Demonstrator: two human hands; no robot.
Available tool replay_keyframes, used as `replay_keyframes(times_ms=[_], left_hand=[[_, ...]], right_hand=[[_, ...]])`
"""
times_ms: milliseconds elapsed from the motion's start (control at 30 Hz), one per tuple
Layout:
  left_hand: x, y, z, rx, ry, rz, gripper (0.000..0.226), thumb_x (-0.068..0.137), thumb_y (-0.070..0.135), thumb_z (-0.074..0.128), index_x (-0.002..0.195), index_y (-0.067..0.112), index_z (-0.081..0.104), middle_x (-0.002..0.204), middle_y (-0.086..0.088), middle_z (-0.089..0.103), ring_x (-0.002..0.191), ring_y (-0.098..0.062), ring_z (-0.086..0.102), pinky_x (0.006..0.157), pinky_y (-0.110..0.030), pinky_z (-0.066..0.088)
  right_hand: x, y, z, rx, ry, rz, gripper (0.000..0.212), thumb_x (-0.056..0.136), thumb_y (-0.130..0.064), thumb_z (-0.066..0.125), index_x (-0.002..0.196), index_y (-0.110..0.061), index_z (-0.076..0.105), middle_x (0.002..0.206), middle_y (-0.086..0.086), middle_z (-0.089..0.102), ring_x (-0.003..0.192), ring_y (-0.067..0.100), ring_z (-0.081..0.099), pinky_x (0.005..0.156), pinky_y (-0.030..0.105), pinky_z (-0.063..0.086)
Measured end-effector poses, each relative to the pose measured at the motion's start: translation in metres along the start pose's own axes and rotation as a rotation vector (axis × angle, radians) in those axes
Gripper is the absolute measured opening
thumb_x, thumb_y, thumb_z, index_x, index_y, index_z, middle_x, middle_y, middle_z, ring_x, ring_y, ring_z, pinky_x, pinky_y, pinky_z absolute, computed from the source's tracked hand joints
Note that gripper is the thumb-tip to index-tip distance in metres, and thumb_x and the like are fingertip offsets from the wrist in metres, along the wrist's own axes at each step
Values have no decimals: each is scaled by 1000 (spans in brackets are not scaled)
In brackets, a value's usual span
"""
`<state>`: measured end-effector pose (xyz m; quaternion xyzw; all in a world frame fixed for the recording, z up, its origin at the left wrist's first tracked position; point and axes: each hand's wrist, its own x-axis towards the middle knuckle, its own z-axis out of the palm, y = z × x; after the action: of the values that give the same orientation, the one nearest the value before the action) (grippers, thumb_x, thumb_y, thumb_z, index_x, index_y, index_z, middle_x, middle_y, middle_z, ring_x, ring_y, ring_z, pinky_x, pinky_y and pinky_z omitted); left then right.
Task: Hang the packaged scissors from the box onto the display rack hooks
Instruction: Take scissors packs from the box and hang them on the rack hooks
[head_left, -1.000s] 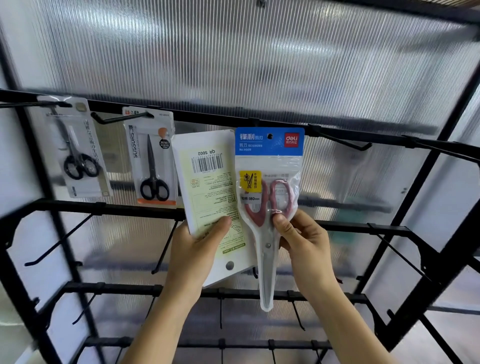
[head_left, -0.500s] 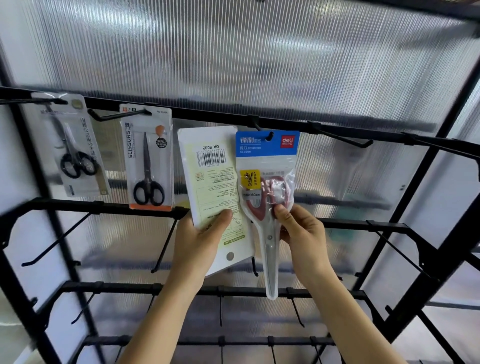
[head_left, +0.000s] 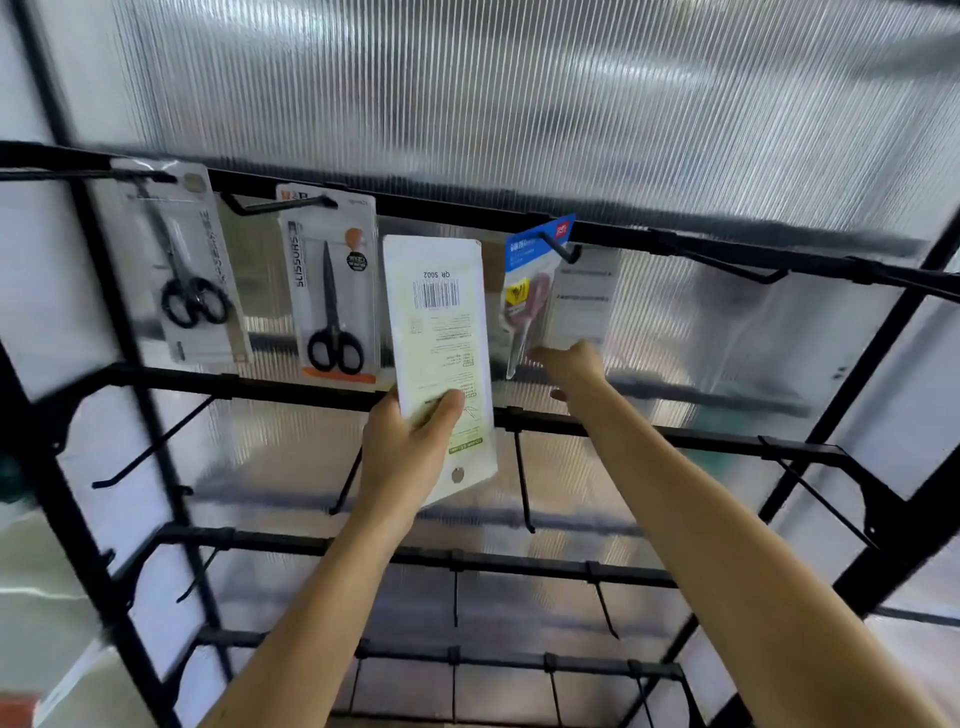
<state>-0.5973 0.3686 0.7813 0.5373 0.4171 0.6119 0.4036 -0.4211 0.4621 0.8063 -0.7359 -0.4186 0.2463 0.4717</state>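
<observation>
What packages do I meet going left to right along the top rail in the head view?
A clear blister pack of black-handled scissors → white card pack of black scissors → white-and-yellow barcoded pack gripped by the left hand → blue-topped pouch of red-handled scissors.

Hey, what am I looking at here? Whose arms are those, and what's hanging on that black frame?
No machine here: a camera worn on a person's head looks out over their two bare arms. Ahead stands a black display rack with hooks. At its left hang a clear scissors pack and an orange-edged scissors pack. The left hand grips a white pack, barcode side showing. The right hand reaches the bottom of a blue-topped pack hanging on a hook.
</observation>
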Motion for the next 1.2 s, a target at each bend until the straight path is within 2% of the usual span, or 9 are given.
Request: replay_keyframes(times_ms=[133,300,433,567,733,833,933,1000,1200], left_hand=[[2,-6,5,109,-24,74,32,95,17,47,126,10,54,124,-1,60,108,-15,57,67,-5,46],[-5,-11,19,476,-19,474,37,94,15,44,129,5,49,114,-14,57,104,-27,56,84,-5,37],[-13,-13,20,691,-14,671,49,80,15,47,128,7,49,110,-16,59,96,-35,56,79,-37,50],[-15,-15,10,857,-161,729,73,72,33,65,136,26,31,124,-6,42,105,-24,36,83,-43,48],[-19,-14,-12,597,-185,501,91,65,81,40,141,34,18,137,1,33,125,-17,29,99,-36,25],[-28,-5,-21,104,-97,31,83,72,64,60,140,27,30,131,8,42,115,-9,46,93,-27,35],[-38,-2,-17,-317,-309,-306,29,75,33,62,101,20,60,87,9,71,73,-4,64,66,-22,44],[-44,0,-12,-471,-288,-371,3,83,16,58,84,16,61,70,5,71,59,-6,62,56,-19,46],[-37,2,-20,-345,-97,-237,4,85,17,60,82,18,62,76,5,69,67,-7,61,66,-24,45]], right_hand=[[-35,11,0,188,-206,-122,33,90,-30,55,118,-13,56,115,6,61,106,27,58,95,41,49],[-109,15,-12,382,-659,-390,50,89,-49,43,128,-19,51,122,1,61,113,17,59,89,29,53],[-134,8,-27,531,-553,-401,59,76,-63,56,116,-20,56,113,0,65,105,13,63,81,24,53],[-143,8,-38,717,-362,-331,17,90,-30,51,86,-20,64,81,-5,71,86,14,66,81,30,55],[-140,13,-50,995,-229,-161,11,92,-20,51,96,-13,58,88,1,67,79,12,65,66,24,56],[-143,18,-52,1187,-256,-118,16,93,-22,49,101,-13,58,87,1,70,77,12,67,68,24,57],[-148,24,-43,1302,-306,-90,20,93,-24,46,104,-12,59,89,2,72,77,10,68,72,21,57],[-150,27,-39,1255,-336,-77,22,88,-25,51,104,-13,59,93,2,70,80,11,67,75,23,56],[-149,47,-42,1139,-187,0,35,86,-17,54,120,-18,49,103,1,63,89,14,62,78,28,51]])
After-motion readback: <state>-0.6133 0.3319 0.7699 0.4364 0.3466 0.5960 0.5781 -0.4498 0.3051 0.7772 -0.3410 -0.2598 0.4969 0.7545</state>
